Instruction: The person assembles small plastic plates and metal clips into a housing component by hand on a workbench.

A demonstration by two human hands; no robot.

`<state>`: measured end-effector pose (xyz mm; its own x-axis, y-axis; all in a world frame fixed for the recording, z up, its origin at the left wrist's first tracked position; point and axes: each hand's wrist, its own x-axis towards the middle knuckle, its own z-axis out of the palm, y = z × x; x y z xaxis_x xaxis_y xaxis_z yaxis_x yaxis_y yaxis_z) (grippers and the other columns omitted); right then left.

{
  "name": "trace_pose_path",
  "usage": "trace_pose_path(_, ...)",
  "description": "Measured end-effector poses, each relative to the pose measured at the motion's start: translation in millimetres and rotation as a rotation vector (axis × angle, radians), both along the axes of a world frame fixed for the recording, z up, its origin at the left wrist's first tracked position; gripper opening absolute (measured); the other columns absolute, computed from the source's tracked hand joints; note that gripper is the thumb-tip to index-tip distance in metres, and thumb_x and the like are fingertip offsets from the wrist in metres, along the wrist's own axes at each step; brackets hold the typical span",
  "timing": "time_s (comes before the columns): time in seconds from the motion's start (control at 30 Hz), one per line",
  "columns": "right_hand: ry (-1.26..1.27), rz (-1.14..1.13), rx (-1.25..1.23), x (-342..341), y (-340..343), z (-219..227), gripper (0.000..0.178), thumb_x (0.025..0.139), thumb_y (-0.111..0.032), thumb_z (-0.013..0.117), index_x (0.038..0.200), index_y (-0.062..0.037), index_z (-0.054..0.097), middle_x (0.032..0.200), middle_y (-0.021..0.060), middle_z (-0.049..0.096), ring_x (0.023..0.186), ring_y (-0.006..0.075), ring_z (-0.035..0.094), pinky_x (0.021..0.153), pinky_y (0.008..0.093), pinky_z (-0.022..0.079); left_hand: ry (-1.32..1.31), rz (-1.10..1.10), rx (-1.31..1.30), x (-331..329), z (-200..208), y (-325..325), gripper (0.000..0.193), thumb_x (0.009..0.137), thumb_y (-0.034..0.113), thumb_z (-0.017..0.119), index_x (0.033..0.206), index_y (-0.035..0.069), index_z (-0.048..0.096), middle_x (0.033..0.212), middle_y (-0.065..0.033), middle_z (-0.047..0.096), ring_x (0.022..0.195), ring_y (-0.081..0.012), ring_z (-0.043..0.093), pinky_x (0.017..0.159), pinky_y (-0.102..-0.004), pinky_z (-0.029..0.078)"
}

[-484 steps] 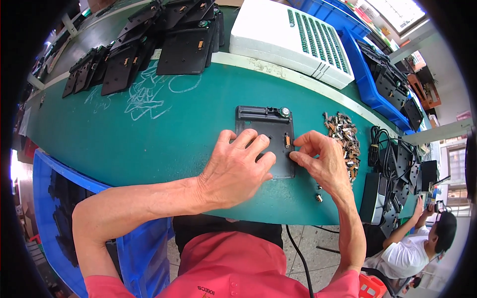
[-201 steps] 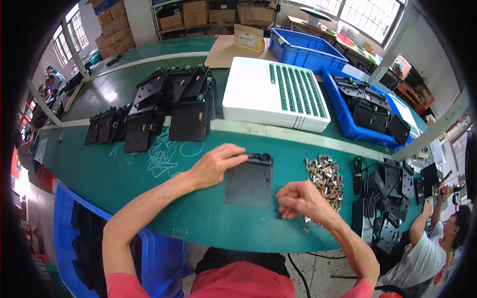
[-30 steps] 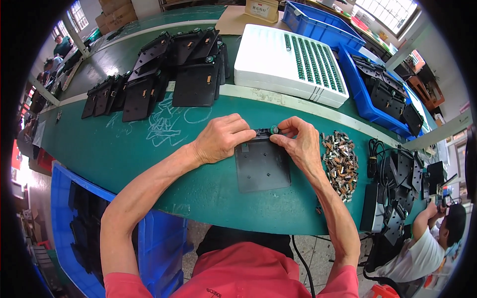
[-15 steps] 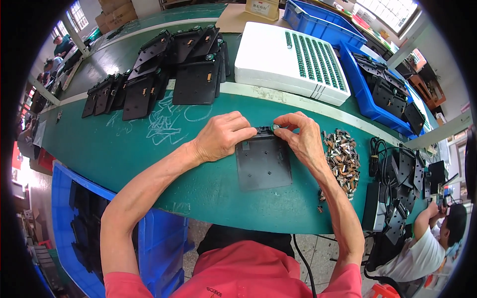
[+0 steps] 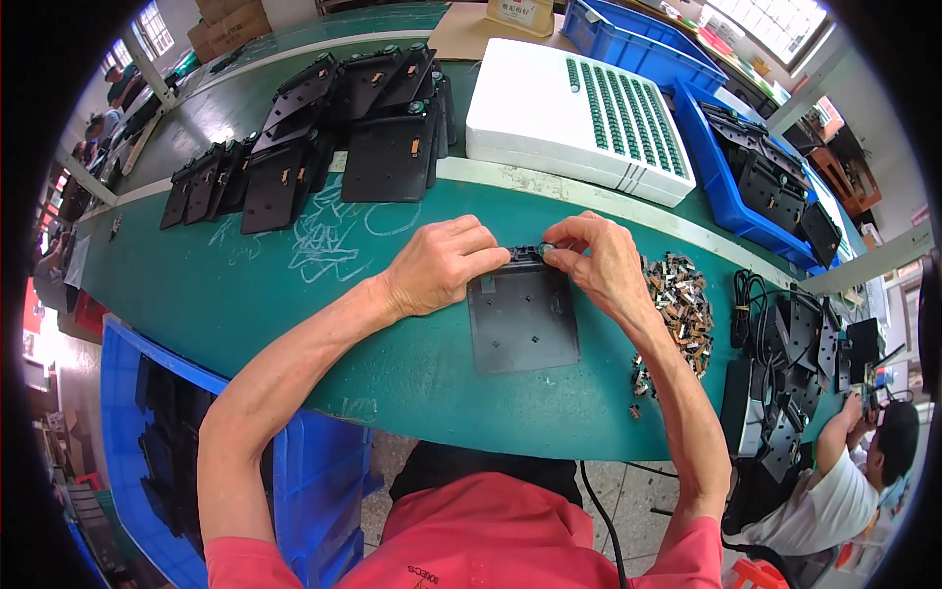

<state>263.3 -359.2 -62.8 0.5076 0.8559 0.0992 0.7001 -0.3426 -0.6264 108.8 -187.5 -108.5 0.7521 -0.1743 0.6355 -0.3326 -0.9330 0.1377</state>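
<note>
A flat black plastic panel (image 5: 525, 329) lies on the green tabletop in front of me, its thicker ridged edge turned away from me. My left hand (image 5: 442, 263) is closed on the left part of that edge, thumb and fingers pressed together. At the far right corner my right hand (image 5: 601, 257) pinches a small green round part (image 5: 547, 249) seated on the panel's edge; fingertips partly cover it. A loose pile of small brown, white and metallic parts (image 5: 685, 309) lies just right of my right forearm.
Similar black panels (image 5: 385, 162) stand in overlapping stacks at the back left. A white foam tray (image 5: 525, 113) holds rows of green round parts. Blue crates (image 5: 711, 182) stand far right and lower left. Cables and a black box (image 5: 741, 407) sit right, near another person (image 5: 834, 481).
Both hands keep their hold at the panel's far edge. The right wrist and forearm have shifted slightly to the right; the view has moved a little.
</note>
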Motion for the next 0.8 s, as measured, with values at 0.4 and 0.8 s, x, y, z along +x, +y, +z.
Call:
trace_pose_path(0.4,0.081,-0.046,0.225,14,-19,-14,0.021,0.081,-0.002,0.065,0.101,-0.0014,0.071,0.09,0.0146,0.071,0.084,0.0253,0.069,0.076,0.0349,0.053,-0.004,-0.001,0.014,5,3,4,0.02,0.072,0.003,0.064,0.091,0.008,0.066,0.08,-0.0047,0.06,0.077,-0.0232,0.059,0.064,-0.0349,0.052)
trace_pose_path(0.8,0.173,-0.046,0.271,11,-34,-44,0.026,0.08,-0.006,0.062,0.104,0.004,0.063,0.073,0.001,0.056,0.067,0.0094,0.053,0.062,0.0246,0.043,-0.065,-0.022,0.063,6,-16,-4,0.019,0.07,0.009,0.063,0.089,0.009,0.061,0.08,-0.0048,0.054,0.081,-0.0242,0.056,0.063,-0.0362,0.049)
